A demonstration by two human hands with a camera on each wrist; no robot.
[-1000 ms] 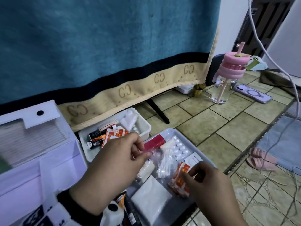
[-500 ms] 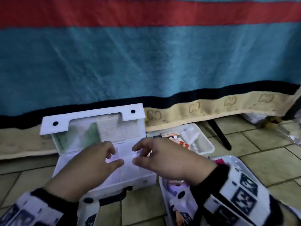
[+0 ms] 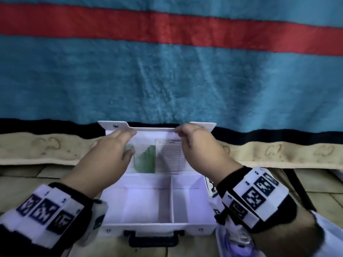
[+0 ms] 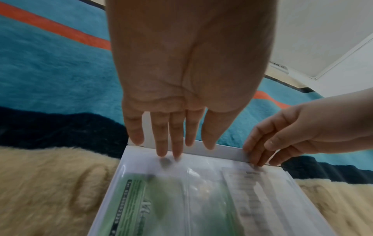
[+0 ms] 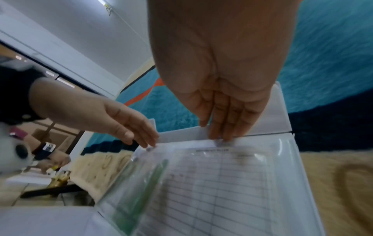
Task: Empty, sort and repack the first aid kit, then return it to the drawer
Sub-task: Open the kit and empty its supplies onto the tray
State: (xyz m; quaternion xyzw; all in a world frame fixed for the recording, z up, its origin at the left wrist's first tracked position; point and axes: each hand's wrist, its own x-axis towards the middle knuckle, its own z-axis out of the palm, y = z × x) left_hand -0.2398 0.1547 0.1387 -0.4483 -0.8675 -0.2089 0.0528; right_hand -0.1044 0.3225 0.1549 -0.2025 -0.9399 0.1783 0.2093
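While the white plastic first aid case sits open on the tiled floor just in front of us, dark carry handle nearest, we find its two bare compartments waiting, the wider on our left. Beyond them stands the raised lid, a clear pocket inside holding a green leaflet and a lined record sheet. Our left hand lies flat, fingers straight, tips at the pocket's top. Our right hand reaches the same top edge with fingers nearly straight; whether it pinches the plastic we cannot tell. We judge the papers come out next, best lifted evenly so the pocket does not tear. Behind hangs a teal blanket with a red stripe.
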